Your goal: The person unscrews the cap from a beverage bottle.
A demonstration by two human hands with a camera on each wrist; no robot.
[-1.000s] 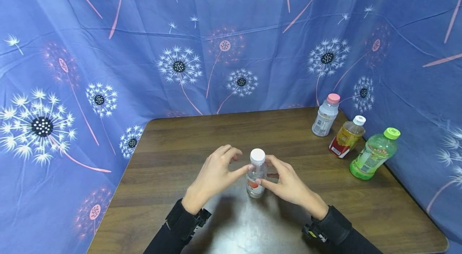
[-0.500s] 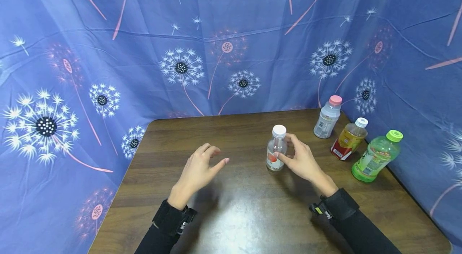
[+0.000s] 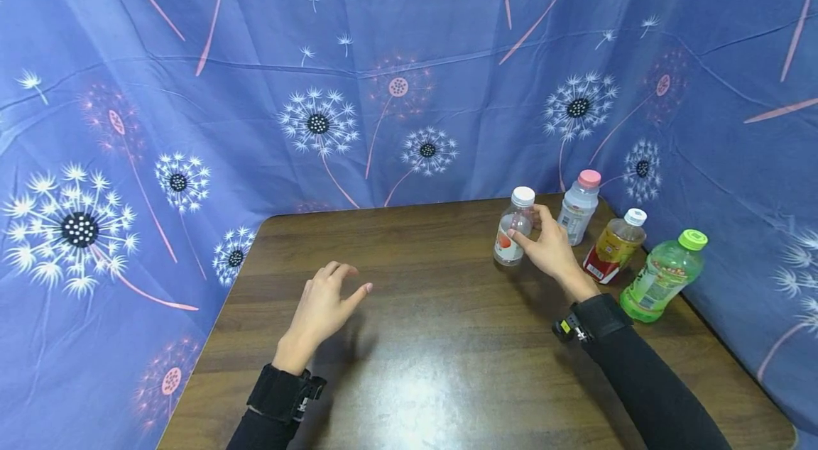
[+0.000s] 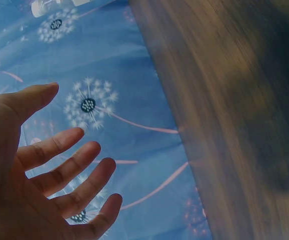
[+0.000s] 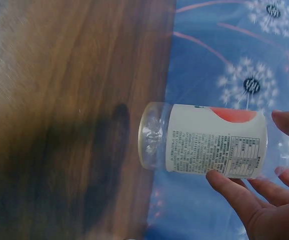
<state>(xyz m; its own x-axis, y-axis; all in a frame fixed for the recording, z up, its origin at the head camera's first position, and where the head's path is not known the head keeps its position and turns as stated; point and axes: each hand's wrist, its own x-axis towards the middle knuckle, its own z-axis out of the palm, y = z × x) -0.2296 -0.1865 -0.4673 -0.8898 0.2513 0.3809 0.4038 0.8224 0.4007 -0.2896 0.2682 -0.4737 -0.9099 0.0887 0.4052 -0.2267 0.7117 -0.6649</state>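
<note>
A clear plastic bottle (image 3: 509, 237) with a white cap and a white label bearing a red-orange patch is upright near the far right of the table. My right hand (image 3: 551, 248) grips it from the right side, thumb at the front and fingers behind. In the right wrist view the printed back of the bottle's label (image 5: 214, 142) shows, with fingertips on its edge. Over the left part of the table my left hand (image 3: 322, 304) hovers with relaxed, spread fingers; nothing is in it. The left wrist view shows the same bare palm and loosely bent fingers (image 4: 87, 197).
Just right of the held bottle stands a pale bottle with a pink cap (image 3: 578, 209). A yellow-and-red labelled bottle (image 3: 615, 248) with a white cap and a green bottle (image 3: 663, 278) follow along the right edge. Blue dandelion cloth (image 3: 383, 31) hangs behind the wooden table (image 3: 409, 336).
My right hand has carried the clear bottle from the middle toward the far right, beside the pink-capped one. The left hand has come away from the bottle and drawn back left.
</note>
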